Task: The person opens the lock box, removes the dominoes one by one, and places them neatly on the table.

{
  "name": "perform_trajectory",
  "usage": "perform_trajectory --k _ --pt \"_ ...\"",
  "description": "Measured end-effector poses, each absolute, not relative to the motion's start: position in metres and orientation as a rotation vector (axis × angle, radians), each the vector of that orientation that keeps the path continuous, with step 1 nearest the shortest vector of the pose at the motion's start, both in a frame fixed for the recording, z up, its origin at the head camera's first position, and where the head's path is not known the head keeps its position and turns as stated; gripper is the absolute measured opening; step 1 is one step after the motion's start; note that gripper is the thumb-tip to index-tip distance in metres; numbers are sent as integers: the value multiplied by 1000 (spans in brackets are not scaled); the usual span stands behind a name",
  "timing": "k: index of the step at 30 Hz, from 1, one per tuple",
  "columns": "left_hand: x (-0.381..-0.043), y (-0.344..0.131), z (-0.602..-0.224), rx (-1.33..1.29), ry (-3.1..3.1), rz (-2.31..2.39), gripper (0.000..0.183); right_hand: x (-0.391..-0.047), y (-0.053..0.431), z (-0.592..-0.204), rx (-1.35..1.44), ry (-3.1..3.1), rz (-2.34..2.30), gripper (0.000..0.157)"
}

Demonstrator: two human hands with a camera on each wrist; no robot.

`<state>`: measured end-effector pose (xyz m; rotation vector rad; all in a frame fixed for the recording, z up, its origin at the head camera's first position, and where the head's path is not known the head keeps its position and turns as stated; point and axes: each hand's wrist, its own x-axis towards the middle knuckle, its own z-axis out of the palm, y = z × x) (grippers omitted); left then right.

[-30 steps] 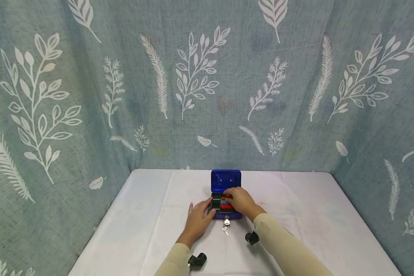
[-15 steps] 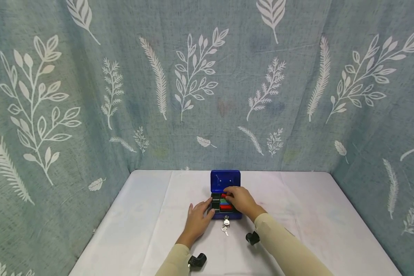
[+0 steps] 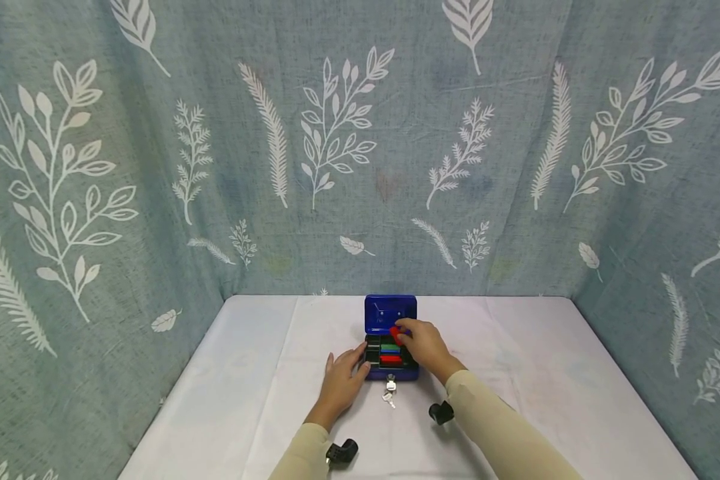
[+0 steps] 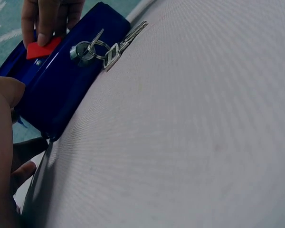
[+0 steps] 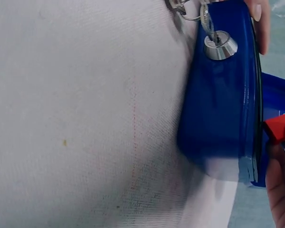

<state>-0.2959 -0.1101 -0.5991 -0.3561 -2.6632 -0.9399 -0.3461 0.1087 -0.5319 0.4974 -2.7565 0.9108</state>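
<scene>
A small blue cash box [image 3: 375,375] stands on the table with its lid [image 3: 390,313] raised at the back. Inside it sits a black compartment tray [image 3: 373,357]. My right hand [image 3: 426,345] pinches a red block [image 3: 395,333] between thumb and fingers, above the tray's back part. In the right wrist view the red block [image 5: 278,127] shows beside the box rim. Another red piece [image 3: 391,359], a green piece [image 3: 390,347] and a thin blue strip lie in the tray. My left hand [image 3: 341,389] rests against the box's left side, fingers extended and thumb near the front corner.
Two keys on a ring [image 3: 389,398] hang from the lock [image 5: 220,46] at the box front, one inserted. White cloth covers the table [image 3: 276,387]. A grey-green leaf-print curtain [image 3: 216,167] rises behind and at both sides. Each wrist carries a black camera.
My right hand has lifted the red block up out of the tray's back part, towards the open lid. More of the green piece shows. My left hand stays at the box's side.
</scene>
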Motion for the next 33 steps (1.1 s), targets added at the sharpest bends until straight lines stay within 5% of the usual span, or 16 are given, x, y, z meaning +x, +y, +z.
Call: perform_trajectory --k 33 --pt "-296 -113 -600 -411 -2611 -965 51 -353 131 -544 240 -2590 1699 28"
